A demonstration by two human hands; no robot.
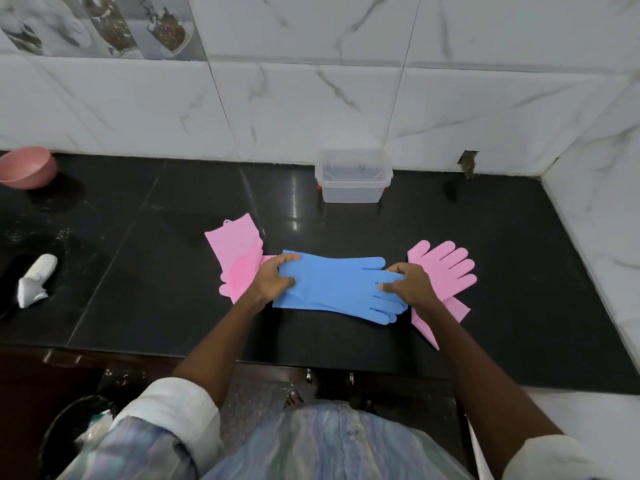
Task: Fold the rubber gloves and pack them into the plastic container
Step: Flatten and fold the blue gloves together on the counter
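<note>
Gloves on black counter — blue pair stacked flat, cuffs pointing left, fingers right, lying across the middle between both hands. Left hand at the cuff end: thumb on top, fingers curled at the far edge, pinching the cuff. Right hand at the glove-finger end, thumb and fingers closed on the blue fingertips. Just left of the left hand's fingers, a pink glove lies cuff-away, partly under the blue cuff and the hand. Just right of the right hand's fingers, second pink glove, fingers spread and pointing away, cuff toward the counter edge, partly hidden by the wrist. Beyond the fingers, well apart, near the tiled wall — clear container, lid off, nothing visible in it. Far left: white cloth; pink bowl at the wall.
</note>
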